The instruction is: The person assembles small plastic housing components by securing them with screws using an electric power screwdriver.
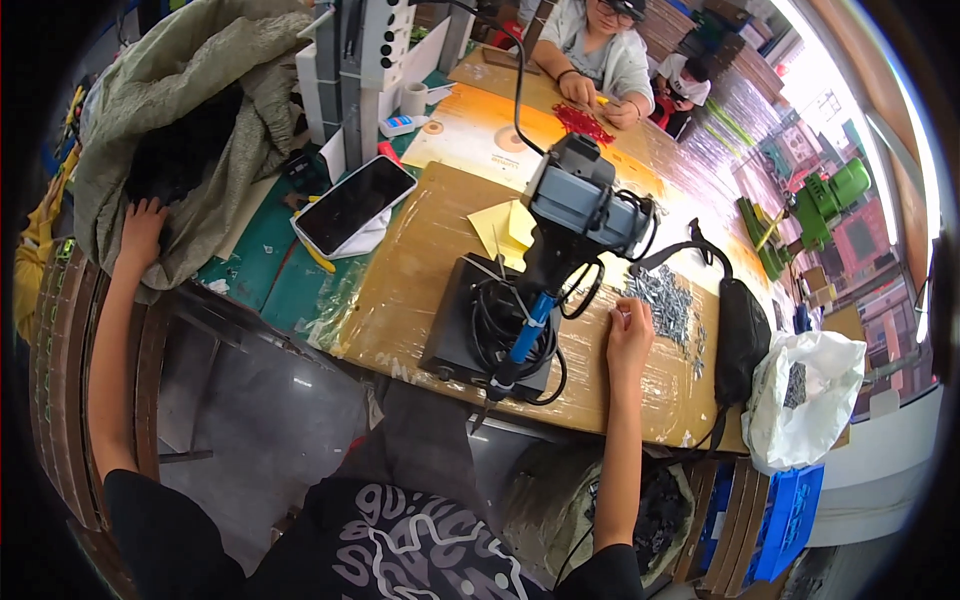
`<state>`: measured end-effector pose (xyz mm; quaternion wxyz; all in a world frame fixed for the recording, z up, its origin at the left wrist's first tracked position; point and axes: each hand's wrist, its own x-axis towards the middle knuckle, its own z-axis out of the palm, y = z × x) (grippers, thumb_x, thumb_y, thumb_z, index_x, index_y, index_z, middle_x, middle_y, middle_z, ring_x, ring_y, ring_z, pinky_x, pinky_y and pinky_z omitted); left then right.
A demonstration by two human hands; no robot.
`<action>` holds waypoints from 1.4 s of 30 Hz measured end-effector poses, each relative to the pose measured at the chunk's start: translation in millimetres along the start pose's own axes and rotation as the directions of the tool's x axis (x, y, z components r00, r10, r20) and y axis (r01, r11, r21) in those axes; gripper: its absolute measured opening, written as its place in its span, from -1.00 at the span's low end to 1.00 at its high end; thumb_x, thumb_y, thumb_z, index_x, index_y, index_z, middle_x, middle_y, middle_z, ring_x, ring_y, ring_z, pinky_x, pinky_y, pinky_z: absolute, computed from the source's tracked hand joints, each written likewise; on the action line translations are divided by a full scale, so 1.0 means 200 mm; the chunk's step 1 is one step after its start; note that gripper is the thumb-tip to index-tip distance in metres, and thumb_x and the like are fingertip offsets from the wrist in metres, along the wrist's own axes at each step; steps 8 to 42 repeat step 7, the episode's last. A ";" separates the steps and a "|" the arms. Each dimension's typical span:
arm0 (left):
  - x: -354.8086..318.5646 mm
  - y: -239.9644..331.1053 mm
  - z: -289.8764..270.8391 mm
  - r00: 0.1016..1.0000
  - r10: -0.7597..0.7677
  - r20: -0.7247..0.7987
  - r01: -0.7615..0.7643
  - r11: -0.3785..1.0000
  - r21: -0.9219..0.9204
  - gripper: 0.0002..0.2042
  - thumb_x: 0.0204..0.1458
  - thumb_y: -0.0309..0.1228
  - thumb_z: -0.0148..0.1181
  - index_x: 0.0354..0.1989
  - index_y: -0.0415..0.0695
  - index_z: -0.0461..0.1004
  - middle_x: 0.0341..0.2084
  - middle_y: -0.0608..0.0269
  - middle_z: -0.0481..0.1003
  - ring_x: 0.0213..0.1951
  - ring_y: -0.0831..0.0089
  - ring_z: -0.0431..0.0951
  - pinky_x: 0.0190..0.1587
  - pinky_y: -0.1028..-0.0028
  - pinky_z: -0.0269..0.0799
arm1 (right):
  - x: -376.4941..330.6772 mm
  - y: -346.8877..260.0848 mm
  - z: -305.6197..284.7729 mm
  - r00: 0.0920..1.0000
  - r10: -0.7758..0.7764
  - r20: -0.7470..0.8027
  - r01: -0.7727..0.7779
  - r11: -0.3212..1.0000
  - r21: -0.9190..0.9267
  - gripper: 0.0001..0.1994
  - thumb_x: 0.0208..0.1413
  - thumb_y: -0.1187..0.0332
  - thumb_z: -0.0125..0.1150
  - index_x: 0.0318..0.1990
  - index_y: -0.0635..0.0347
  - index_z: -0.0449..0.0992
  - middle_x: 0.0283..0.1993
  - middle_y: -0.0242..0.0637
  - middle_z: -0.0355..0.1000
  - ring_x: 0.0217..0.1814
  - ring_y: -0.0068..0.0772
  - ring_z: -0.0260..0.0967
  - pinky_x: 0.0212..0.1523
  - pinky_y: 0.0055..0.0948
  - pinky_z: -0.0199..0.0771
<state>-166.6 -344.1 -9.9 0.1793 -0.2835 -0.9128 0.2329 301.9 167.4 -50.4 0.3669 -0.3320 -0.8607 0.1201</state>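
Observation:
At the far left, my left hand (143, 228) rests at the mouth of a large woven sack (240, 160), its fingers spread over the sack's dark contents (185, 145). Nothing shows in its grip. On the brown-covered table, my right hand (630, 335) has its fingers curled together beside a heap of small grey metal pieces (665, 300); whatever they pinch is too small to make out. Between my arms stands a black box (450, 335) with coiled cable. Over it rises a blue-grey power device (585, 200), and a blue-handled electric screwdriver (530, 330) hangs point down.
A phone (355, 205) lies on the green mat (245, 275), near yellow papers (500, 230). A black pouch (742, 330) and a white bag (800, 400) occupy the right edge. Below stands another sack (575, 510). Across the table, a co-worker (600, 60) handles red pieces (582, 122).

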 end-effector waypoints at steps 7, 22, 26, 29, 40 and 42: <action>0.05 0.01 -0.01 0.957 -0.003 0.290 -0.052 0.982 0.182 -0.50 -0.39 -0.50 0.19 -0.11 -0.03 0.35 0.07 0.10 0.13 0.12 0.17 0.08 0.16 0.22 -0.03 | 0.01 0.04 -0.01 0.991 0.117 -0.061 -0.101 0.969 0.225 -0.89 -0.16 0.56 0.14 -0.40 0.24 0.44 -0.49 -0.31 0.26 -0.54 -0.52 0.20 -0.47 -0.56 0.27; 0.05 0.01 -0.01 0.957 -0.003 0.290 -0.052 0.982 0.182 -0.50 -0.39 -0.50 0.19 -0.11 -0.03 0.35 0.07 0.10 0.13 0.12 0.17 0.08 0.16 0.22 -0.03 | 0.01 0.04 -0.01 0.991 0.117 -0.061 -0.101 0.969 0.225 -0.89 -0.16 0.56 0.14 -0.40 0.24 0.44 -0.49 -0.31 0.26 -0.54 -0.52 0.20 -0.47 -0.56 0.27; 0.05 0.01 -0.01 0.957 -0.003 0.290 -0.052 0.982 0.182 -0.50 -0.39 -0.50 0.19 -0.11 -0.03 0.35 0.07 0.10 0.13 0.12 0.17 0.08 0.16 0.22 -0.03 | 0.01 0.04 -0.01 0.991 0.117 -0.061 -0.101 0.969 0.225 -0.89 -0.16 0.56 0.14 -0.40 0.24 0.44 -0.49 -0.31 0.26 -0.54 -0.52 0.20 -0.47 -0.56 0.27; 0.05 0.01 -0.01 0.957 -0.003 0.290 -0.052 0.982 0.182 -0.50 -0.39 -0.50 0.19 -0.11 -0.03 0.35 0.07 0.10 0.13 0.12 0.17 0.08 0.16 0.22 -0.03 | 0.01 0.04 -0.01 0.991 0.117 -0.061 -0.101 0.969 0.225 -0.89 -0.16 0.56 0.14 -0.40 0.24 0.44 -0.49 -0.31 0.26 -0.54 -0.52 0.20 -0.47 -0.56 0.27; 0.05 0.01 -0.01 0.957 -0.003 0.290 -0.052 0.982 0.182 -0.50 -0.39 -0.50 0.19 -0.11 -0.03 0.35 0.07 0.10 0.13 0.12 0.17 0.08 0.16 0.22 -0.03 | 0.01 0.04 -0.01 0.991 0.117 -0.061 -0.101 0.969 0.225 -0.89 -0.16 0.56 0.14 -0.40 0.24 0.44 -0.49 -0.31 0.26 -0.54 -0.52 0.20 -0.47 -0.56 0.27; 0.05 0.01 -0.01 0.957 -0.003 0.290 -0.052 0.982 0.182 -0.50 -0.39 -0.50 0.19 -0.11 -0.03 0.35 0.07 0.10 0.13 0.12 0.17 0.08 0.16 0.22 -0.03 | 0.01 0.04 -0.01 0.991 0.117 -0.061 -0.101 0.969 0.225 -0.89 -0.16 0.56 0.14 -0.40 0.24 0.44 -0.49 -0.31 0.26 -0.54 -0.52 0.20 -0.47 -0.56 0.27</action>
